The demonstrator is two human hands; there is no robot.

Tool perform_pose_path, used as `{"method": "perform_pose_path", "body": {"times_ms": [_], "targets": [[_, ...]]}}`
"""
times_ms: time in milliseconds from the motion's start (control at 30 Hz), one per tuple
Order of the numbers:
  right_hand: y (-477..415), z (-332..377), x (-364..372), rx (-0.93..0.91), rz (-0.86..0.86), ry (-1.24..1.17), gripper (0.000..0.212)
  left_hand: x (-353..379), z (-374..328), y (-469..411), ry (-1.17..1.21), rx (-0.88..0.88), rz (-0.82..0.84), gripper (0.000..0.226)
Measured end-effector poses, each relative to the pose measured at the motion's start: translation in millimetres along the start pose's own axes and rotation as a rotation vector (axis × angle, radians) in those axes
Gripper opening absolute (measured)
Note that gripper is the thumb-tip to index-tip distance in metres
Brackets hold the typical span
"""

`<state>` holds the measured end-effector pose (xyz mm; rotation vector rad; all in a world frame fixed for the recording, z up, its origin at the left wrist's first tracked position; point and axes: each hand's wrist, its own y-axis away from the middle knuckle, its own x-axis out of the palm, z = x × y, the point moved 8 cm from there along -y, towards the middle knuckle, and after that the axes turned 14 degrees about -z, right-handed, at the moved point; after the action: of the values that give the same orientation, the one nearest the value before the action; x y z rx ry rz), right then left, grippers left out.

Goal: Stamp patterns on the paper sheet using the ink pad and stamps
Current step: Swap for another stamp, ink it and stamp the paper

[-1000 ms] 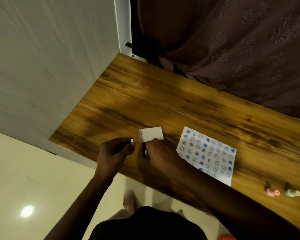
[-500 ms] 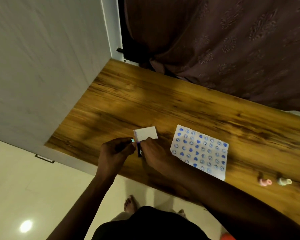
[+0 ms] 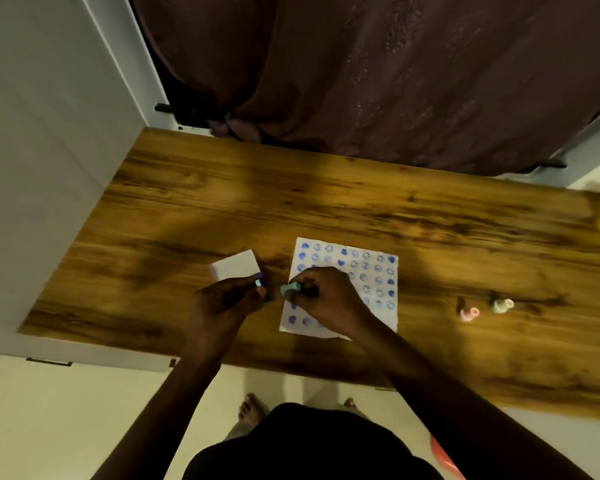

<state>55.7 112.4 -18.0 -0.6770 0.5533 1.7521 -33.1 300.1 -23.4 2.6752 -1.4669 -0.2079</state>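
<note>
Most of the paper sheet at centre frame is stamped; my right hand grips a mint stamp over its barer lower left, my left hand pinching something small I cannot identify.

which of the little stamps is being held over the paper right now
The mint-green stamp, pinched in the right hand over the sheet; the pink stamp and pale cream stamp sit untouched on the table.

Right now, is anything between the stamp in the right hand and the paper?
Nothing visible. The right hand holds the pale green stamp over the paper sheet's left edge, with no object between.
</note>
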Motion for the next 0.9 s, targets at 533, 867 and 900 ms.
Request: {"method": "perform_pose_path", "body": {"times_ms": [533,867,900], "targets": [[52,-114,-97,0.117,-0.070,0.328,0.024,95,19,23,-0.012,-0.155,0.104,0.022],[46,-117,-89,0.102,-0.018,0.390,0.025,107,21,26,-0.055,-0.143,0.097,0.022],[47,-118,-88,0.106,-0.012,0.391,0.025,107,22,26,-0.057,-0.147,0.092,0.022]]}}
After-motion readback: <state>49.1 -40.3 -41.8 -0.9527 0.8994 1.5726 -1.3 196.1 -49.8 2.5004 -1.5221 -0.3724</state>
